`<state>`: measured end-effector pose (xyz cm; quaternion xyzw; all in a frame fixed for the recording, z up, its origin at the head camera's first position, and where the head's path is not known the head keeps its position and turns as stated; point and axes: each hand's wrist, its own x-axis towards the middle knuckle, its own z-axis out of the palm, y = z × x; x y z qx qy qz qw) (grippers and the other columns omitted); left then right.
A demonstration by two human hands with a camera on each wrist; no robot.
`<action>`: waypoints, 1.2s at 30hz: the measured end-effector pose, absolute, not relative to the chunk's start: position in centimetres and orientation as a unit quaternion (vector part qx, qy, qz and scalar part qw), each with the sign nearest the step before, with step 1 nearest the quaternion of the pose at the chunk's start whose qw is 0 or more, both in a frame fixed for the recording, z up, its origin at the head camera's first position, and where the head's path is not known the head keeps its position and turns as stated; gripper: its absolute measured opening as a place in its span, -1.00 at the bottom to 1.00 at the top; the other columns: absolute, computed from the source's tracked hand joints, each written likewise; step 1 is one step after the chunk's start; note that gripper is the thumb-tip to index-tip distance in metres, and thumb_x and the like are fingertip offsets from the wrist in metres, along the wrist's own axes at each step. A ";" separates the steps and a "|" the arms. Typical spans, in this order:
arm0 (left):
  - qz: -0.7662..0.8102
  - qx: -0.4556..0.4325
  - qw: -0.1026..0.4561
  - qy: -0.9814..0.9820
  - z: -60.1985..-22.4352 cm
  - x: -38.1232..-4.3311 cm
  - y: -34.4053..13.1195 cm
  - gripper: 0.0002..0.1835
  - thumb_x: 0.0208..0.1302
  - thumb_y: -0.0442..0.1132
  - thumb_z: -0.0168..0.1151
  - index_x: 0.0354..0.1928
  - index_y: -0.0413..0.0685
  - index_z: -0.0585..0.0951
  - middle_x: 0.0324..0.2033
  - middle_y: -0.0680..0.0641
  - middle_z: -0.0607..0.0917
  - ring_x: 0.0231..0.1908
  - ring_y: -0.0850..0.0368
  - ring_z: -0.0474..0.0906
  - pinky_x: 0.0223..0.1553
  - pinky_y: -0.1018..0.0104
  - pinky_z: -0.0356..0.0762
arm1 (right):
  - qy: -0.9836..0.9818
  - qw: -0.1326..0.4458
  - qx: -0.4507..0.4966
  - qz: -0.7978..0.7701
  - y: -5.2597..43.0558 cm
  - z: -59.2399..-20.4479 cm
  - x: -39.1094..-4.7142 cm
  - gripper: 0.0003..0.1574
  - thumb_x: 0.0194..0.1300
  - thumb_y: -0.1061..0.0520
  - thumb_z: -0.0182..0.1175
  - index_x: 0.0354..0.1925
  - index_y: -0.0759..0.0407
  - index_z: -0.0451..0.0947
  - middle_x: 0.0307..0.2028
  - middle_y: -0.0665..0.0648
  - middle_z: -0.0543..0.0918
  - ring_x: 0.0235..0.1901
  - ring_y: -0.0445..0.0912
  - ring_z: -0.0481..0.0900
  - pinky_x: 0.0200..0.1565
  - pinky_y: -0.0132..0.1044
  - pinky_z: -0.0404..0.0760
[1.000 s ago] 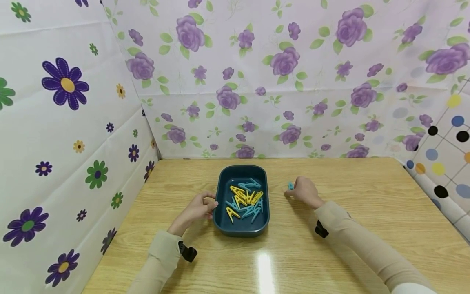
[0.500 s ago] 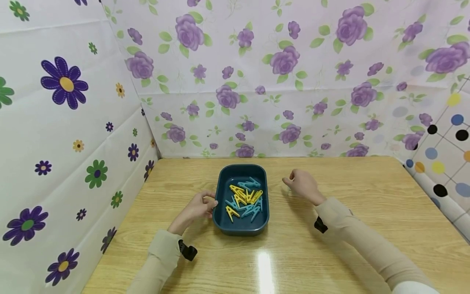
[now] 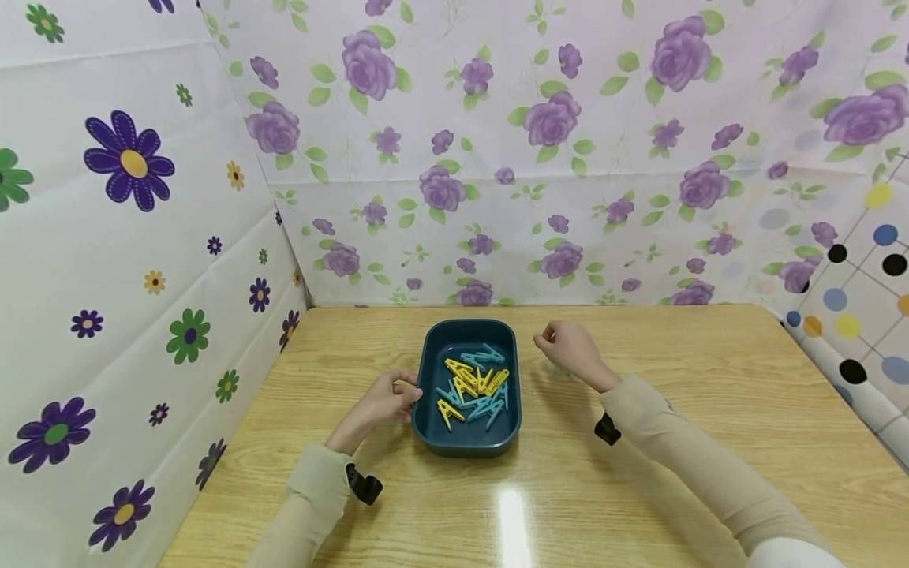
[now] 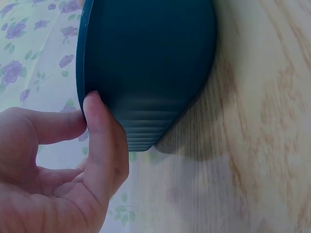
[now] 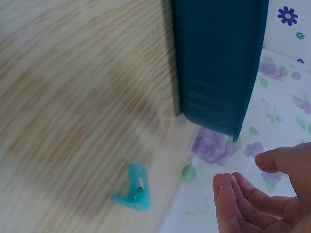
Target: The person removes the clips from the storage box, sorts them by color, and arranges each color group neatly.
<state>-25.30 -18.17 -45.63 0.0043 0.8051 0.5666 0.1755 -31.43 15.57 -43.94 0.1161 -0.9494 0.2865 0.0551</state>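
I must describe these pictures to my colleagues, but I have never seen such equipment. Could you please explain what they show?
There is no robot here, only a person's two bare hands. The wide picture comes from a camera on the head, looking forward and down. The close ones come from small black wrist cameras. On the table stands a dark blue bin with yellow clothespins and blue clothespins inside. The left hand pinches the bin's rim. The right hand, on the bin's other side, holds nothing that I can see; near it, a lone turquoise clothespin lies on the table.
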 end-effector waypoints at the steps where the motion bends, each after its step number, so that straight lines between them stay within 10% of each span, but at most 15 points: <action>1: 0.567 0.004 0.176 0.805 -45.6 -25.2 -18.2 -0.63 0.42 -0.29 0.09 0.17 -0.32 0.37 -0.45 -0.08 0.57 -0.55 0.19 0.48 -0.41 0.23 0.57 | -0.949 0.055 0.118 0.287 15.4 -43.8 -31.5 -0.69 0.37 0.05 0.13 -0.35 0.26 0.61 -0.65 0.11 0.57 -0.71 -0.15 0.34 -0.55 -0.31 0.34; 36: 0.564 -0.010 0.173 0.807 -45.3 -25.2 -17.9 -0.66 0.40 -0.32 0.10 0.14 -0.29 0.39 -0.48 -0.06 0.54 -0.55 0.15 0.47 -0.41 0.23 0.58 | -0.938 -0.032 0.179 0.296 9.1 -40.2 -33.6 -0.79 0.30 0.16 0.18 -0.20 0.26 0.67 -0.19 0.24 0.70 -0.33 -0.01 0.63 -0.18 -0.13 0.61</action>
